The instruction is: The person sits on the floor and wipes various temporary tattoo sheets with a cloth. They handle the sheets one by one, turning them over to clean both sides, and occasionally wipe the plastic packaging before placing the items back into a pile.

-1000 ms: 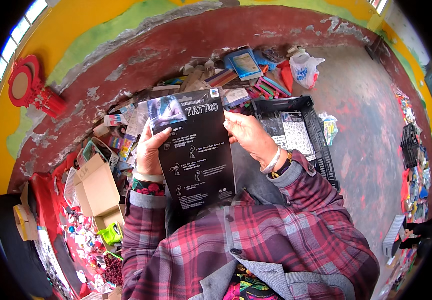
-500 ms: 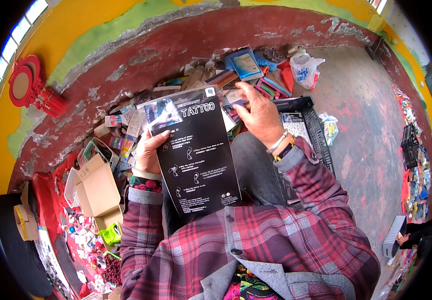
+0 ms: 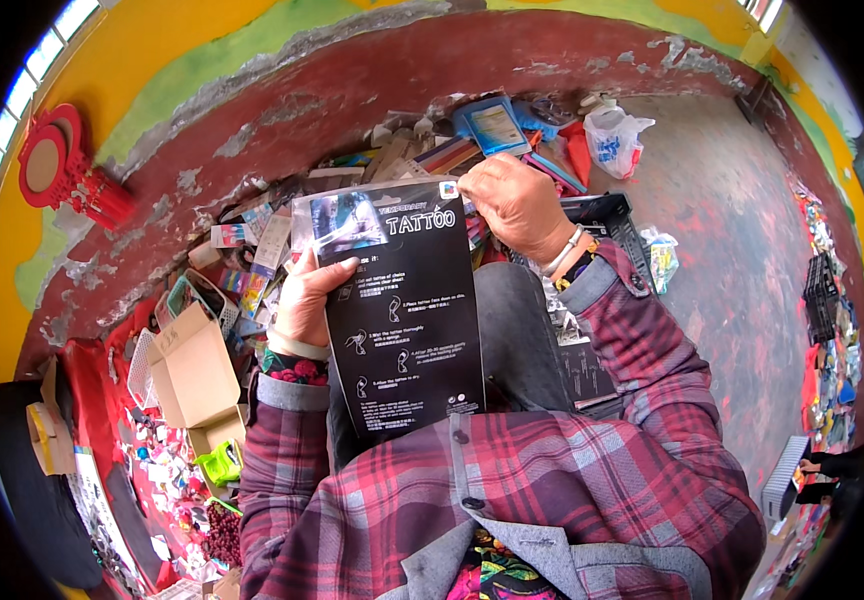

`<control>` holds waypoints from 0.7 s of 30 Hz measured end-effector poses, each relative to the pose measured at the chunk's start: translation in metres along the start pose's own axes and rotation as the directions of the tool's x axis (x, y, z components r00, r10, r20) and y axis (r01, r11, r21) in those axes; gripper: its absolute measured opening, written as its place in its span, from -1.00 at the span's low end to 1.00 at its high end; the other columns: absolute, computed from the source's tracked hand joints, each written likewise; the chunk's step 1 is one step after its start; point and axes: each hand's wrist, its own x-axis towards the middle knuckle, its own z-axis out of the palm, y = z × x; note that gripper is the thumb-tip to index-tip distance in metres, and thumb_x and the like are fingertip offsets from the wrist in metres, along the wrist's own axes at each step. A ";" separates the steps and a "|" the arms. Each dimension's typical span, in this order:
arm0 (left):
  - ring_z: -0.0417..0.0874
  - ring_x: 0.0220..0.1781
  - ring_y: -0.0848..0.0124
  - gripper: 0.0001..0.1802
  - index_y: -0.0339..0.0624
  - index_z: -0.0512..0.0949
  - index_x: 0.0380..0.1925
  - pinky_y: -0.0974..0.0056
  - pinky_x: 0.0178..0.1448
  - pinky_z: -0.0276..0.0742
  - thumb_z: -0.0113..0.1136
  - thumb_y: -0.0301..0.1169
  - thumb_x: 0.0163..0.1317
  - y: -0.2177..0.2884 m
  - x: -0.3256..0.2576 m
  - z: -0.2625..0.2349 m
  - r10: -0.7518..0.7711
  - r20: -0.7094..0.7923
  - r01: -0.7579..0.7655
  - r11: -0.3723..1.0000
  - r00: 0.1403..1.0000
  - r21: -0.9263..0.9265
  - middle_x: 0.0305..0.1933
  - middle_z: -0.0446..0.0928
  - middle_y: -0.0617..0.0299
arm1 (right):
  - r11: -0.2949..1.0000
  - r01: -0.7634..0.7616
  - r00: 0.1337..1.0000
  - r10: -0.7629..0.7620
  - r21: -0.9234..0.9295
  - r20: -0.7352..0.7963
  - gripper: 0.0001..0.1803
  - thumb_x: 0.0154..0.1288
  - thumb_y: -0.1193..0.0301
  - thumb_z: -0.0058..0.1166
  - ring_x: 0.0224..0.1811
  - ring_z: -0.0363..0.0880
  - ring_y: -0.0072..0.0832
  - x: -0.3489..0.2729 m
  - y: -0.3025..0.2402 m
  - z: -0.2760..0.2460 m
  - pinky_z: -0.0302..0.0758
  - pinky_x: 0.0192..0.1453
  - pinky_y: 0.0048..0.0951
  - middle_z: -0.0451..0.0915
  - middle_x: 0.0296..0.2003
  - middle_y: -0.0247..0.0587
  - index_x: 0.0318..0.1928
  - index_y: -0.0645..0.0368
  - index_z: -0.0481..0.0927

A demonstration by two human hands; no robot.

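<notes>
A flat black packet (image 3: pixel 407 330) with white drawings and a picture at its top left stands upright in front of me. My left hand (image 3: pixel 307 300) grips its left edge, thumb on the front. My right hand (image 3: pixel 517 205) pinches the packet's top right corner, wrist with bracelets turned outward. Both arms wear red plaid sleeves. The packet's lower edge rests near my lap.
A heap of packets and cards (image 3: pixel 432 150) lies along the red wall base ahead. A black crate (image 3: pixel 607 215) sits to the right, a white plastic bag (image 3: pixel 612 140) beyond it. An open cardboard box (image 3: pixel 192 370) stands at the left among small goods.
My right hand has moved up from the packet's right edge to its top right corner. The packet has tilted slightly and risen. My left hand keeps its grip.
</notes>
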 end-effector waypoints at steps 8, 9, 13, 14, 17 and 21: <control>0.63 -0.14 0.32 -0.55 -0.29 0.33 0.07 0.29 -0.03 0.59 -0.01 -0.69 0.12 -0.001 0.003 0.001 -0.021 0.005 0.020 0.997 1.000 0.069 -0.09 0.55 0.06 | 0.687 -0.530 0.846 0.381 0.498 0.374 -0.94 0.11 0.55 0.05 -0.33 0.43 -0.63 0.022 0.012 -0.012 0.39 -0.25 -0.58 0.45 -0.45 -0.34 -0.39 0.29 0.51; 0.63 -0.14 0.32 -0.55 -0.29 0.33 0.07 0.28 -0.03 0.60 -0.01 -0.69 0.11 -0.001 0.003 0.000 -0.034 0.001 0.033 0.998 0.999 0.060 -0.09 0.55 0.06 | 0.740 -0.482 0.872 0.349 0.470 0.345 -0.94 0.11 0.54 0.05 -0.34 0.43 -0.63 0.023 0.016 -0.011 0.40 -0.26 -0.58 0.44 -0.43 -0.34 -0.38 0.30 0.51; 0.66 -0.15 0.20 -0.53 -0.31 0.31 0.08 0.16 -0.05 0.64 -0.03 -0.71 0.11 -0.004 0.006 -0.005 -0.030 -0.022 0.031 0.998 0.999 0.057 -0.08 0.54 -0.04 | 0.787 -0.479 0.858 0.327 0.389 0.395 -0.92 0.12 0.54 0.02 -0.32 0.43 -0.63 0.020 0.013 -0.012 0.41 -0.27 -0.58 0.43 -0.34 -0.31 -0.37 0.31 0.51; 0.66 -0.14 0.20 -0.53 -0.31 0.31 0.08 0.16 -0.05 0.64 -0.03 -0.71 0.11 -0.005 0.006 -0.005 -0.027 -0.024 0.028 0.997 0.999 0.069 -0.08 0.54 -0.03 | 0.783 -0.499 0.843 0.339 0.372 0.417 -0.92 0.12 0.54 0.02 -0.32 0.43 -0.62 0.020 0.011 -0.013 0.41 -0.27 -0.58 0.43 -0.33 -0.31 -0.37 0.31 0.51; 0.66 -0.15 0.20 -0.54 -0.32 0.32 0.07 0.16 -0.05 0.64 -0.01 -0.69 0.11 -0.005 0.008 -0.009 -0.060 -0.003 0.060 0.997 0.998 0.038 -0.09 0.55 -0.03 | 0.759 -0.416 0.909 0.333 0.501 0.250 -0.91 0.05 0.54 0.04 -0.31 0.52 -0.44 0.012 0.019 0.002 0.44 -0.24 -0.48 0.52 -0.33 -0.21 -0.42 0.31 0.55; 0.65 -0.14 0.18 -0.55 -0.33 0.31 0.07 0.15 -0.05 0.64 0.00 -0.68 0.12 -0.005 0.007 -0.011 -0.080 0.028 0.081 0.996 0.996 -0.042 -0.08 0.54 -0.05 | 0.729 -0.431 0.902 0.337 0.533 0.269 -0.96 0.11 0.61 0.06 -0.27 0.48 -0.62 0.010 0.021 0.006 0.42 -0.24 -0.61 0.51 -0.26 -0.29 -0.40 0.34 0.54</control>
